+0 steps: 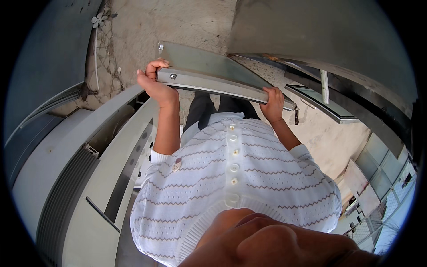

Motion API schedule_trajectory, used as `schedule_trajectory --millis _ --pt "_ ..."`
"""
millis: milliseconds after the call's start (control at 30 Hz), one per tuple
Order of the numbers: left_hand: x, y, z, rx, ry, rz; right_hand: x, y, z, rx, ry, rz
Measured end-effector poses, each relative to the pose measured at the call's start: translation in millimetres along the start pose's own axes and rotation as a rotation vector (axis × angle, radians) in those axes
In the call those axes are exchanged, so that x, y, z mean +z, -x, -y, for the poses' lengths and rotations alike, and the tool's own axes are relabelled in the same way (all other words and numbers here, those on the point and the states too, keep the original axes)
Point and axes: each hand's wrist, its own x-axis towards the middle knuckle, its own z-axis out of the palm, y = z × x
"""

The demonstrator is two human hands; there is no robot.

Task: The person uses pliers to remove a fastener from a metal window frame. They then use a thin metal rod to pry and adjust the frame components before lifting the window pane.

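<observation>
A glass panel with a silvery metal frame bar (213, 82) is held in front of my waist. Its greenish glass (195, 58) stretches away from me beyond the bar. My left hand (159, 84) is closed around the bar's left end, fingers curled over the top beside a round screw or lock. Near the right end, my right hand (273, 105) grips the same bar, with its fingers on the upper side. A small dark piece (296, 116) dangles by that end. The far parts of the frame are partly hidden.
Pale metal cabinets (95, 209) with a ribbed dark grille stand close on my left. A large grey metal body (320, 26) juts in at upper right, above another framed glass panel (320, 101). Cracked concrete floor (187, 22) lies ahead; a white small-bladed fan (98, 20) is at upper left.
</observation>
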Motion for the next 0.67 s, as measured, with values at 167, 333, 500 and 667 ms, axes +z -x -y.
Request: schedule_trajectory --millis 167,333,500,667 --pt "39.6 23.4 2.4 0.022 -0.100 0.199 -1.4 20.4 -35.9 0.031 -0.023 -0.040" --pt "72.7 59.6 3.9 0.061 -0.247 0.404 -9.5 38.5 -71.1 0.089 -0.027 -0.044" --pt "86.6 81.4 5.2 0.410 -0.645 0.687 -18.1 57.0 -102.1 0.158 0.074 -0.027" --pt "111.3 105.5 -4.3 0.485 -0.628 0.911 -23.4 70.9 -136.4 0.272 0.208 0.047"
